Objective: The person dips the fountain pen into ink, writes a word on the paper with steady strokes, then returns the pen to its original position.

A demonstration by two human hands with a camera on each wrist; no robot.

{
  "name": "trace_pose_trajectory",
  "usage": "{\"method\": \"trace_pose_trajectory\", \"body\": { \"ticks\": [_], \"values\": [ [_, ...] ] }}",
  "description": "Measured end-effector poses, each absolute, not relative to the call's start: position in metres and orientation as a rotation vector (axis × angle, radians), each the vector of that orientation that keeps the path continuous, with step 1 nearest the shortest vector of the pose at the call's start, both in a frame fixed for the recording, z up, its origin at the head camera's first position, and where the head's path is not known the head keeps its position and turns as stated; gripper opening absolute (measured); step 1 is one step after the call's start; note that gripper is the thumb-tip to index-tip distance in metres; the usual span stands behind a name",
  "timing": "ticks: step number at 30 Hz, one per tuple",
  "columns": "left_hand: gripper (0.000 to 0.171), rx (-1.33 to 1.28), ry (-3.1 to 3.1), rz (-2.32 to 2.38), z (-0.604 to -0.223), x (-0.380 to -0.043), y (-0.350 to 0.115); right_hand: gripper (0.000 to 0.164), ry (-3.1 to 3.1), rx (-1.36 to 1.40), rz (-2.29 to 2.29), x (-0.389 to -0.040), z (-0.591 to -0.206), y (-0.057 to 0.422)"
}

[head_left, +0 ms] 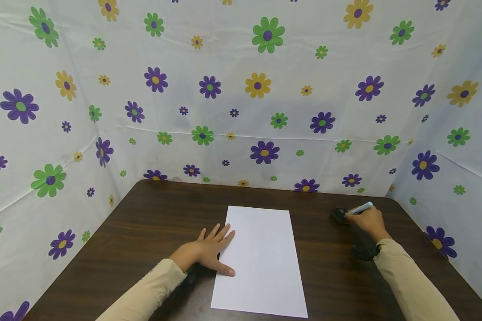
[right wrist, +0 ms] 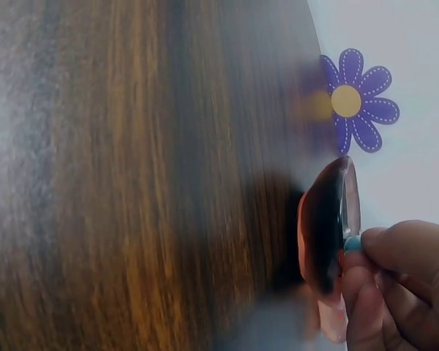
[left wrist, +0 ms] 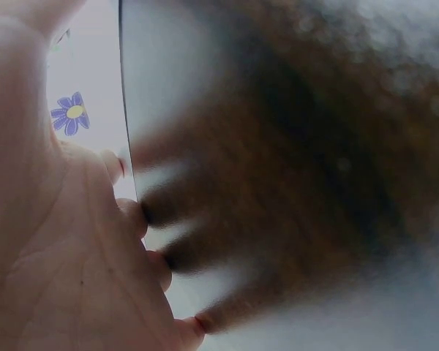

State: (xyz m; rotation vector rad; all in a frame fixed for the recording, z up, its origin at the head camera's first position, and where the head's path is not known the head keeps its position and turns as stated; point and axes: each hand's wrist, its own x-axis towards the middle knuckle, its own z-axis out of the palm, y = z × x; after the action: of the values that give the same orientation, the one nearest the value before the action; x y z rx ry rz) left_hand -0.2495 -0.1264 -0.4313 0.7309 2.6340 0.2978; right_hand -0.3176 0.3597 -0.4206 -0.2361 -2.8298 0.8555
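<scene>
A white sheet of paper (head_left: 261, 263) lies on the dark wooden table in front of me. My left hand (head_left: 210, 249) rests spread, its fingertips and thumb over the paper's left edge; the left wrist view shows the palm (left wrist: 66, 248) close up. At the table's right side, my right hand (head_left: 368, 223) pinches a pale blue pen-like stick (head_left: 361, 208), held slanted. Its lower end is at a small dark, rounded dish (head_left: 339, 215). In the right wrist view, this dish (right wrist: 323, 227) has a glossy rim beside the fingers (right wrist: 410, 252). What it contains cannot be made out.
The brown wood-grain table (head_left: 164, 200) extends around the paper. White cloth with purple, green and yellow flowers (head_left: 265, 151) hangs behind and along both sides. A dark band (head_left: 363, 253) sits at the right wrist, by the cream sleeve (head_left: 409, 281).
</scene>
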Motion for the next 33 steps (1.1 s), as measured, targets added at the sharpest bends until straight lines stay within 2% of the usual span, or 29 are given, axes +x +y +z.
{"method": "trace_pose_trajectory", "body": {
  "ticks": [9, 15, 23, 33],
  "values": [
    [0.113, 0.740, 2.629, 0.311, -0.433, -0.249, -0.126, 0.036, -2.789, -0.238, 0.833, -0.321, -0.425, 0.355],
    [0.113, 0.738, 2.635, 0.304, -0.434, -0.250, -0.126, 0.040, -2.767, -0.303, 0.806, -0.320, -0.426, 0.358],
    [0.113, 0.726, 2.644, 0.294, -0.433, -0.250, -0.128, 0.033, -2.794, -0.229, 0.784, -0.319, -0.421, 0.354],
    [0.113, 0.740, 2.635, 0.304, -0.433, -0.250, -0.128, 0.039, -2.807, -0.249, 0.792, -0.320, -0.420, 0.346]
  ]
}}
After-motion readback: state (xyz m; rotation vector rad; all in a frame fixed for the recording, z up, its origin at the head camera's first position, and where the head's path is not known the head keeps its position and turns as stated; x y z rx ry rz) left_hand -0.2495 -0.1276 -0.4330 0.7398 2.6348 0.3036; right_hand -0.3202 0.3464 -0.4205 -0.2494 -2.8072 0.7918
